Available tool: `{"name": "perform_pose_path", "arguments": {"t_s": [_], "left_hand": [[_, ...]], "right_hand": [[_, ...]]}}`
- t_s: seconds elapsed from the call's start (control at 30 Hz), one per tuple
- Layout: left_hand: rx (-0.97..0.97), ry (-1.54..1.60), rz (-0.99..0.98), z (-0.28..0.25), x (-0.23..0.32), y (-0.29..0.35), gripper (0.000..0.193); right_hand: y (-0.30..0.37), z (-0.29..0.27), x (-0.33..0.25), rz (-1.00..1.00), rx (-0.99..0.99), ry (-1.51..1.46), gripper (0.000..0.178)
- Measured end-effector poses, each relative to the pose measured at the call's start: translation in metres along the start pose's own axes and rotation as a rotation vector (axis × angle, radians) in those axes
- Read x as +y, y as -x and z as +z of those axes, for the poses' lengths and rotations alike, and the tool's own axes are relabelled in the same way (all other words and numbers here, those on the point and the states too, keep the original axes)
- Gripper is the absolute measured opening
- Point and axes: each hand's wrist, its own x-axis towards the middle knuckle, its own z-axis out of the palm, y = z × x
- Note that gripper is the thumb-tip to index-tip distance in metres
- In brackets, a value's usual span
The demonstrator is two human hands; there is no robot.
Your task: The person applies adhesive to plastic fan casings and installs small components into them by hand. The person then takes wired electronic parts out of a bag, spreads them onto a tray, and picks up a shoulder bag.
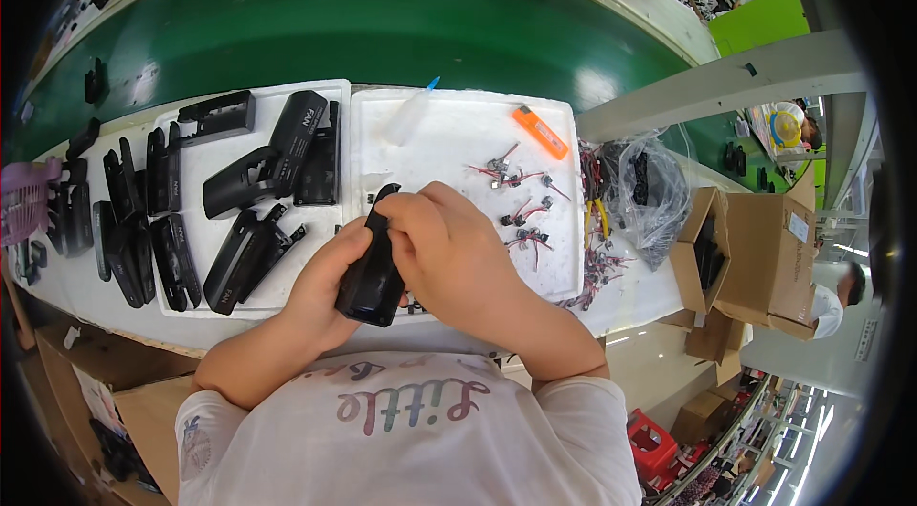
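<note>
black plastic housing (373,272) held upright over the near edge of the white foam tray (458,124), left hand (325,282) wrapped around its lower side, right hand (449,248) closed over the top with fingers pinching its upper end. small wired components (521,210) lie just right of the hands on the tray; more black housing shells (248,253) on the left tray, orange tool (540,132) farther back.

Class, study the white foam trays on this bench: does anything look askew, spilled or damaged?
Nothing looks damaged or spilled. The black plastic housings lie at mixed angles, and the small red-wired parts are scattered loosely on the white foam tray, as loose stock would.
</note>
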Motion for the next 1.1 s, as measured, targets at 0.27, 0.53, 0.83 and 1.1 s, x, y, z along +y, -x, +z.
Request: {"name": "perform_pose_path", "arguments": {"t_s": [0.27, 0.53, 0.83, 1.1], "left_hand": [[0.044, -0.072, 0.022, 0.007, 0.005, 0.0, 0.039], [0.065, 0.162, 0.041, -0.003, 0.005, -0.003, 0.044], [0.112, 0.144, 0.052, 0.007, 0.005, 0.0, 0.038], [0.015, -0.15, 0.14, -0.001, -0.003, -0.002, 0.03]], "right_hand": [[-0.001, -0.007, 0.002, 0.058, 0.002, -0.034, 0.029], [0.002, -0.037, -0.004, -0.106, 0.197, 0.006, 0.031], [0.017, -0.005, -0.011, -0.228, -0.038, -0.01, 0.024], [-0.062, -0.037, 0.081, -0.069, 0.145, 0.266, 0.01]]}}
